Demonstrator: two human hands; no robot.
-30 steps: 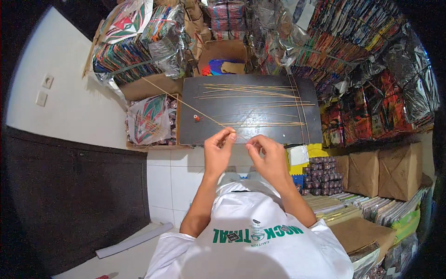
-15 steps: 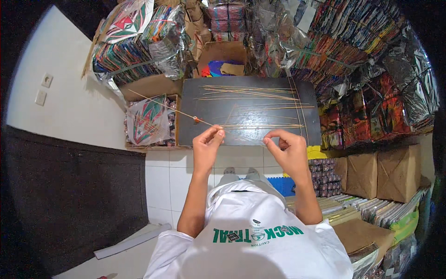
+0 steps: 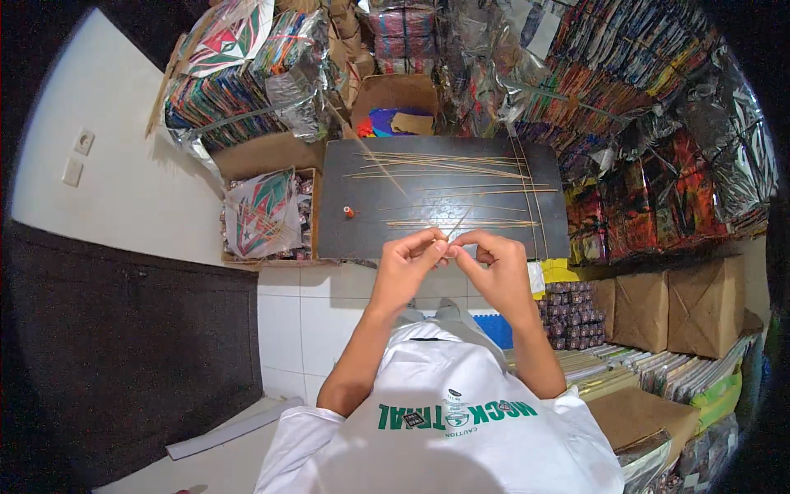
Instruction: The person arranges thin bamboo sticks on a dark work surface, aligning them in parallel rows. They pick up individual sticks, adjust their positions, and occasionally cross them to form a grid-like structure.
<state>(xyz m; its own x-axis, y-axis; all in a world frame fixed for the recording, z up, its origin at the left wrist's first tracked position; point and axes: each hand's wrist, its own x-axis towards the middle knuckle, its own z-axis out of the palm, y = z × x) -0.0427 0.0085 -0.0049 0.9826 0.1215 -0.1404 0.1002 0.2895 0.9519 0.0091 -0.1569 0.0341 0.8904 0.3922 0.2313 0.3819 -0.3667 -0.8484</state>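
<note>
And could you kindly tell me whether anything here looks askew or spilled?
Nothing looks spilled. On the black rectangular tabletop, several thin tan sticks cross at slight angles, so they look a little askew.

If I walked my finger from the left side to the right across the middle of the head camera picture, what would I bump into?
Wall socket → patterned sheet → orange spool → left hand → right hand → stack of small dark packs → brown wrapped parcels.
</note>
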